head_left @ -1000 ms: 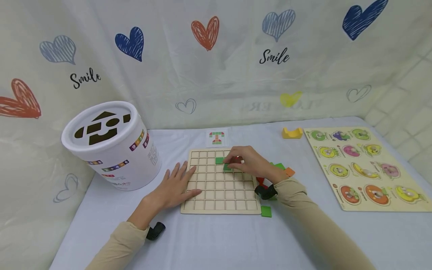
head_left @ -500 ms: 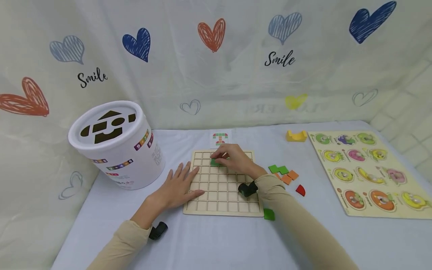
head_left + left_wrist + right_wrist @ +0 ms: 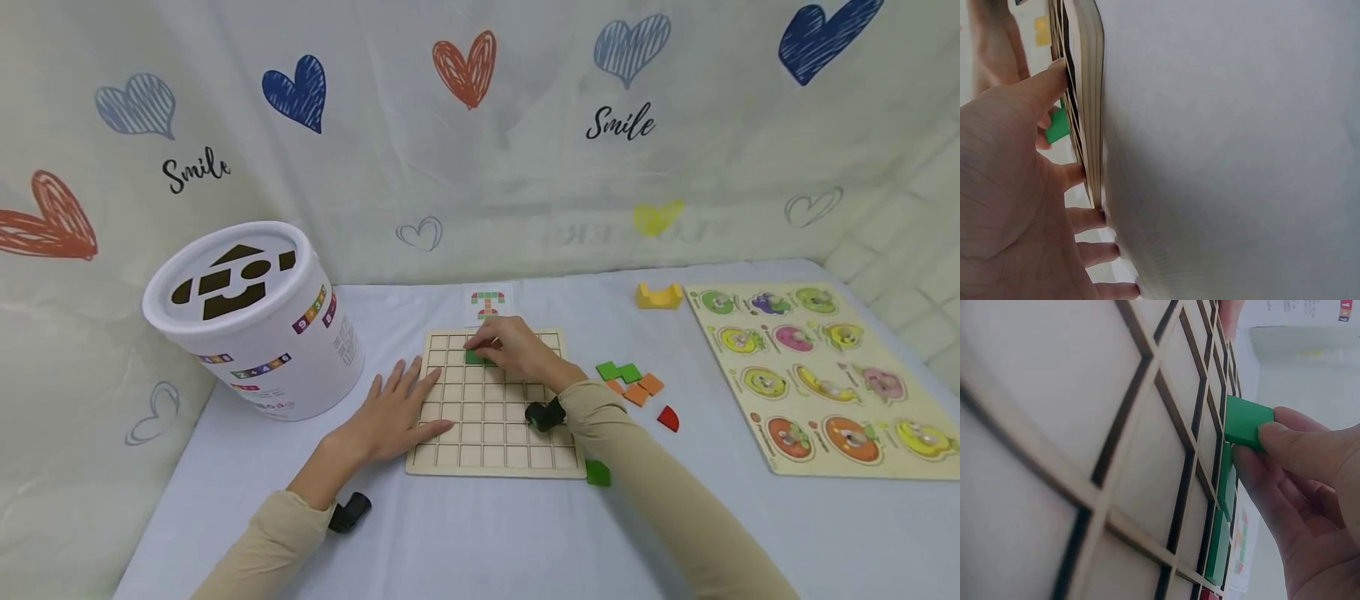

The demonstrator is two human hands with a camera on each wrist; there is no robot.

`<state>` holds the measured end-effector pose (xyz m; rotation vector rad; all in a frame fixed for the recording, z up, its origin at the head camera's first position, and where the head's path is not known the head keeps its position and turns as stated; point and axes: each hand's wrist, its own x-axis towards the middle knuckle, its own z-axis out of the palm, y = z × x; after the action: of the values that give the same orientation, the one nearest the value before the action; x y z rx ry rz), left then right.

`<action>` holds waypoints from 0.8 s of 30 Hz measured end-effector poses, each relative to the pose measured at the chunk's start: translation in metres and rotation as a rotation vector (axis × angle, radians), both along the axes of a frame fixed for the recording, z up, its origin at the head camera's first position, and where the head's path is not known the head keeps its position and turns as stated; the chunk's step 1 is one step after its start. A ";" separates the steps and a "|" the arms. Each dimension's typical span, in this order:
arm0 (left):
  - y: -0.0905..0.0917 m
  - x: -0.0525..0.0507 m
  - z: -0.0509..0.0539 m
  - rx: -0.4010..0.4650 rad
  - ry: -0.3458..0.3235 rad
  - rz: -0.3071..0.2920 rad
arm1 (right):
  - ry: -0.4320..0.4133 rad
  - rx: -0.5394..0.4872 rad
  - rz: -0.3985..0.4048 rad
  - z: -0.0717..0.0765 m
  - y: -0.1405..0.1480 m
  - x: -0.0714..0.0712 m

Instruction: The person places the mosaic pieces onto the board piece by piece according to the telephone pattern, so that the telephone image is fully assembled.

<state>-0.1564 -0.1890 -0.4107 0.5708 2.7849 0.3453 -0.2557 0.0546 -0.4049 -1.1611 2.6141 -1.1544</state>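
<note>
My right hand [image 3: 517, 348] is over the upper part of the wooden grid board [image 3: 480, 433]. Between thumb and fingertips it pinches a green square tile [image 3: 1248, 420], tilted against the grid in the right wrist view. Beside that tile, green tiles [image 3: 1217, 550] sit in the grid in a row, with the edge of a red piece [image 3: 1209, 595] at the bottom. From the head, my hand hides most of this row. My left hand [image 3: 390, 421] rests on the board's left edge with fingers spread, its thumb on the grid.
A pattern card [image 3: 487, 305] lies behind the board. Loose green tiles [image 3: 628, 372], orange tiles [image 3: 636, 394] and a red quarter-round piece [image 3: 668, 418] lie to the right. Further out are a yellow block [image 3: 659, 297] and a fruit puzzle board [image 3: 817, 379]. A white bucket [image 3: 255, 333] stands left.
My right hand has moved left along the board's upper rows with the green tile, then stayed almost still over the last half second. The left hand keeps its place.
</note>
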 end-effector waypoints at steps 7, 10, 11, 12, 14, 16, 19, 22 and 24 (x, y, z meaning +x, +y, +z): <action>0.001 -0.001 0.001 -0.001 -0.009 0.008 | -0.058 0.029 -0.009 0.004 -0.002 -0.001; 0.000 0.000 0.001 0.000 -0.007 0.008 | -0.068 0.042 -0.009 0.006 -0.002 -0.001; 0.000 0.000 0.001 0.001 -0.006 0.008 | -0.064 0.047 -0.009 0.006 -0.003 -0.001; 0.000 0.001 0.001 0.001 -0.005 0.010 | -0.053 0.055 -0.004 0.006 -0.003 -0.001; 0.000 0.001 0.001 0.008 -0.003 0.009 | -0.018 0.082 0.004 0.006 -0.004 -0.001; 0.000 0.001 0.000 0.011 -0.002 0.008 | 0.029 0.121 0.016 0.008 -0.006 -0.002; 0.000 0.002 0.000 0.018 -0.002 0.007 | 0.083 0.186 0.030 0.010 -0.008 -0.002; 0.001 0.002 0.001 0.009 -0.004 0.010 | 0.111 0.237 0.040 0.012 -0.010 -0.002; 0.001 0.001 0.002 -0.002 -0.008 0.010 | 0.129 0.260 0.047 0.013 -0.010 -0.002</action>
<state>-0.1550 -0.1880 -0.4089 0.5536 2.7812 0.3468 -0.2573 0.0447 -0.3923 -1.2697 2.7094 -0.7258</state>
